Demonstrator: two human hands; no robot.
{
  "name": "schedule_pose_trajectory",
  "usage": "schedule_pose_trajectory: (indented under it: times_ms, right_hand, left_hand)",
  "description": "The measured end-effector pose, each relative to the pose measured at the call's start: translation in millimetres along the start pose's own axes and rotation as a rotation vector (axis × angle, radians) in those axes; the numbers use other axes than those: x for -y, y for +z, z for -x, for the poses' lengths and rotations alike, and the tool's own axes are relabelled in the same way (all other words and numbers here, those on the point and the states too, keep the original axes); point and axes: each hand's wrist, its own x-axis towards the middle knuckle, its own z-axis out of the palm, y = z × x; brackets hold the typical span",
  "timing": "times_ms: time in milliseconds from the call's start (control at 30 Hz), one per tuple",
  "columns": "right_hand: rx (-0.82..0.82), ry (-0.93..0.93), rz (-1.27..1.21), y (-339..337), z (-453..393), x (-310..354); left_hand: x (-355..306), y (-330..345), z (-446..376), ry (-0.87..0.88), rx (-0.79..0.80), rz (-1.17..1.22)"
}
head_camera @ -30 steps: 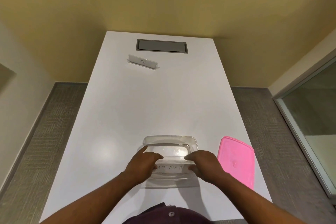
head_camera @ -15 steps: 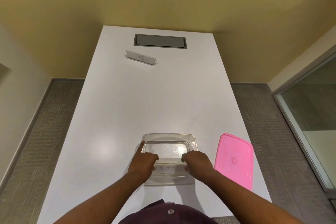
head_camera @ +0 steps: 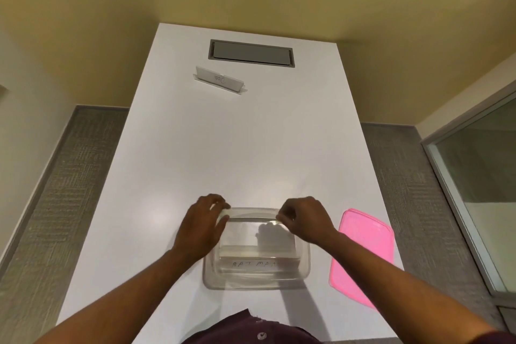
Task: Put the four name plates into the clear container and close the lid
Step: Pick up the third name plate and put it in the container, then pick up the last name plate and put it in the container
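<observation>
Both hands over the far end of the clear container (head_camera: 208, 274) near the close edge of the white table (head_camera: 251, 148). Left hand (head_camera: 202, 225) at the far-left corner, right hand (head_camera: 305, 218) at the far-right corner, each grip pinched on one end of a clear name plate (head_camera: 252, 216) spanning the width of the container just at its far rim. Plate held between the two grips, fingertips (head_camera: 282, 216) curled over its ends; whether it touches the rim cannot be told. Inside the container, along the near wall, another name plate (head_camera: 257, 263) with handwritten letters facing up, well apart from both grips. More plates possibly stacked there, not clear through the plastic. Pink lid (head_camera: 363, 257) flat on the table just right of the container, off it, untouched. Far up the table, a lone name plate (head_camera: 220, 80) with dark handwriting, standing at a slight angle, near a grey recessed hatch (head_camera: 251, 52) set in the tabletop. Container open. Dark maroon shirt (head_camera: 251, 329) at the bottom edge.
</observation>
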Motion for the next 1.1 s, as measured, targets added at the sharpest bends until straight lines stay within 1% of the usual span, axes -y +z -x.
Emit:
schedule_pose_trajectory:
  times_ms: [67,133,300,533,600,733,833,1000,1100]
  right_hand:
    - [-0.018,0.027,-0.072,-10.2,-27.4,2.6]
    - [-0.029,0.044,-0.119,-19.5,-56.1,5.6]
    - [-0.007,0.115,-0.208,-35.0,-133.9,19.1]
    - [0.018,0.228,-0.386,-35.7,-255.0,37.4]
    - [0.016,0.215,-0.350,-33.7,-287.5,41.7]
    - [-0.015,0.111,-0.230,-27.7,-347.4,46.5]
    - [-0.064,0.057,-0.127,-22.2,-388.2,48.3]
    - [-0.105,0.071,-0.070,-15.4,-451.3,57.5]
    - [-0.060,0.044,0.046,-15.9,-482.6,64.0]
  left_hand:
    - [17.8,-3.5,-14.7,-0.093,-0.006,-0.019]
    - [36.8,-3.6,-28.5,-0.150,0.012,-0.043]
    - [86.7,4.5,-63.0,-0.281,0.126,-0.076]
    - [139.0,21.2,-106.5,-0.321,0.193,-0.101]
    - [151.0,27.4,-117.0,-0.329,0.218,-0.114]
    - [171.8,41.8,-132.2,-0.335,0.252,-0.119]
    - [176.5,53.8,-127.9,-0.337,0.217,-0.145]
    - [181.7,67.7,-121.1,-0.341,0.157,-0.162]
    - [184.2,71.7,-120.2,-0.335,0.143,-0.176]
